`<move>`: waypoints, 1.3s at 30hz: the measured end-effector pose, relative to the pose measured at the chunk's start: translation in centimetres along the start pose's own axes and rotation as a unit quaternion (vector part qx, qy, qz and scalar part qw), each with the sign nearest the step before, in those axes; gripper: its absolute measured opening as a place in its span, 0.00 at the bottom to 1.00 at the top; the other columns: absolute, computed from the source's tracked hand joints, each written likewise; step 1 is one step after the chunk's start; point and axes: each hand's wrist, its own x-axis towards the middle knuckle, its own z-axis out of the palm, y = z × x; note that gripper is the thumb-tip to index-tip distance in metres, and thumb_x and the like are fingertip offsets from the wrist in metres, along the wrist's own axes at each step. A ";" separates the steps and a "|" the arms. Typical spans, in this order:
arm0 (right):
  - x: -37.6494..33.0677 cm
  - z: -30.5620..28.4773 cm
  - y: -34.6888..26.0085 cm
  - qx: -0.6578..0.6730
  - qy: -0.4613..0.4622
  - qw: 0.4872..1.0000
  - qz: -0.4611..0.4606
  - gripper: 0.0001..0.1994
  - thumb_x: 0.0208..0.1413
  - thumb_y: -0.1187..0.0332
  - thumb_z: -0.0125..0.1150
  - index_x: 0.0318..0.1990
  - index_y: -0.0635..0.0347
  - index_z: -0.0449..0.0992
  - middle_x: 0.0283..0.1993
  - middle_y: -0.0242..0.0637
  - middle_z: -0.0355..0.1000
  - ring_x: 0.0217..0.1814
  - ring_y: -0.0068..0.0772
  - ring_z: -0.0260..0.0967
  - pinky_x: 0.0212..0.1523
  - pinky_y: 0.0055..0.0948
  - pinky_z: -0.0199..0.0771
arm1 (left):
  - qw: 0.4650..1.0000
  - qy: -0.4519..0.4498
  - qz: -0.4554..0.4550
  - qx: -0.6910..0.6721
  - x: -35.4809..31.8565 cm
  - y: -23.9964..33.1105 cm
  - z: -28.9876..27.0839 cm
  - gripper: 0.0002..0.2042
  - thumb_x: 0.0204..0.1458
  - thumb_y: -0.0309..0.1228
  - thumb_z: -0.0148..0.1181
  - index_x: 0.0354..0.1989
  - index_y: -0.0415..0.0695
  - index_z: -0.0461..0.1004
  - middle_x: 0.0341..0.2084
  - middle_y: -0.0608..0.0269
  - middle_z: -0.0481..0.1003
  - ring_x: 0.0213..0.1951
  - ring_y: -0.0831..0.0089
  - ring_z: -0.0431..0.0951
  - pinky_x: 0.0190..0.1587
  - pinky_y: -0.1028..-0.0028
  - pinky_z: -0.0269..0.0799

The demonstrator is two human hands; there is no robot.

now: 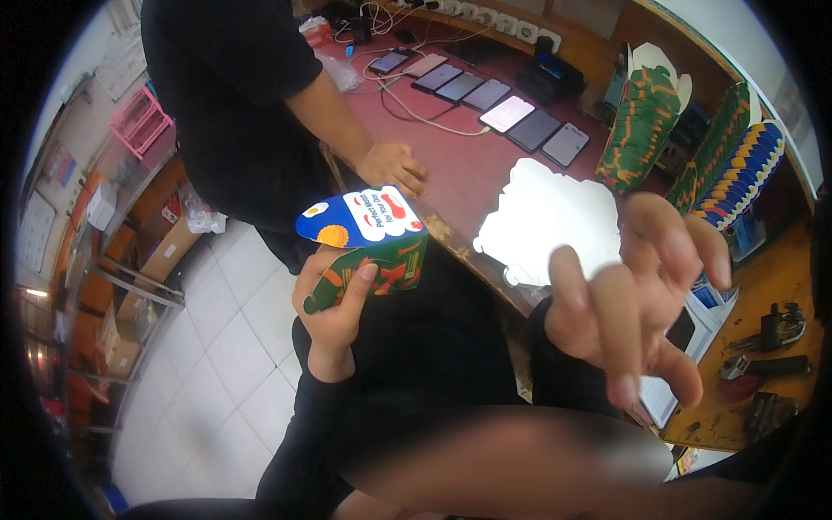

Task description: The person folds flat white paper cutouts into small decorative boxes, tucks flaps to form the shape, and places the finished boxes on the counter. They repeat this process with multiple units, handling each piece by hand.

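Your left hand (334, 303) is wrapped around a small folded carton (368, 243) — green on its sides with a blue, white and orange top flap — thumb pressed on the near face, held up in front of your chest just off the table's edge. Your right hand (637, 295) is raised beside it with the fingers spread wide and curled, gripping nothing; it looks blurred, so its exact pose is hard to judge. Behind it a stack of white flat carton blanks (546, 212) lies on the reddish table (459, 165). Across the table a row of phones (494, 100) lies face up, and another person's hand (394, 166) rests on the table edge near the carton. Stacks of printed cartons (641, 130) stand at the far right.
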 end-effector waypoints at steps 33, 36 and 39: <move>-0.1 -2.9 9.3 -0.620 -0.168 0.766 0.013 0.09 0.47 0.81 0.70 0.37 0.61 0.80 0.38 0.38 0.79 0.44 0.38 0.77 0.56 0.44 0.72 | 0.978 0.006 0.187 0.092 0.6 -0.1 -1.3 0.06 0.49 0.21 0.73 0.35 0.40 0.82 0.33 0.55 0.84 0.35 0.65 0.85 0.40 0.70 0.78; 0.0 -2.8 9.2 -0.632 -0.164 0.757 0.019 0.10 0.44 0.82 0.69 0.36 0.61 0.80 0.38 0.37 0.79 0.43 0.37 0.78 0.57 0.45 0.72 | 0.963 -0.002 0.222 0.152 0.7 -0.2 -1.6 0.07 0.48 0.23 0.74 0.34 0.40 0.81 0.31 0.56 0.84 0.33 0.67 0.85 0.38 0.70 0.77; 0.2 -2.5 9.2 -0.629 -0.165 0.759 0.021 0.11 0.42 0.83 0.69 0.35 0.61 0.80 0.37 0.36 0.80 0.41 0.37 0.78 0.57 0.44 0.71 | 0.946 0.005 0.277 0.169 1.0 0.1 -2.0 0.08 0.44 0.22 0.75 0.33 0.41 0.83 0.34 0.54 0.84 0.36 0.63 0.85 0.41 0.70 0.77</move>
